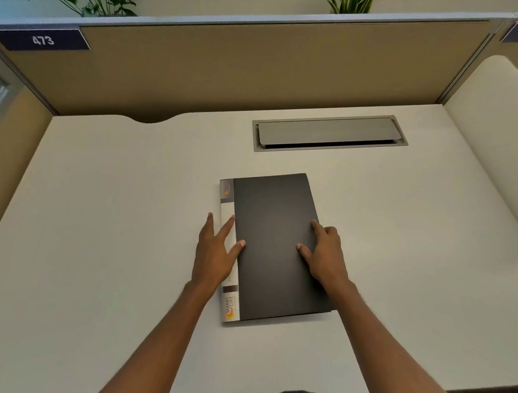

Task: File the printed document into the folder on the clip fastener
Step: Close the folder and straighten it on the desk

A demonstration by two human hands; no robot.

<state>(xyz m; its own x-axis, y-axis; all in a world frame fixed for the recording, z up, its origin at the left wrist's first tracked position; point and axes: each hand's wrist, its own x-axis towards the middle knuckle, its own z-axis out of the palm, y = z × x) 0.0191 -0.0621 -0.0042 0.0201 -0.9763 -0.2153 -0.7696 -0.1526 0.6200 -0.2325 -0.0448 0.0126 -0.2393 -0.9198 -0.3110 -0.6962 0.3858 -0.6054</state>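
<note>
Both bare forearms reach up from the bottom edge, and the two hands lie flat and spread, gripping nothing: left hand (214,255) rests across the spine with its fingers fanned, right hand (324,254) presses palm-down on the cover's right side. Just one folder (274,247) here, closed, dark grey with a white spine strip reading "SMART LIFE", lying mid-desk (110,215) slightly skewed. Further back there's one grey cable hatch (329,133), then the tan partition (230,70) with tags 473 and 474, and two plants poking over it.
</note>
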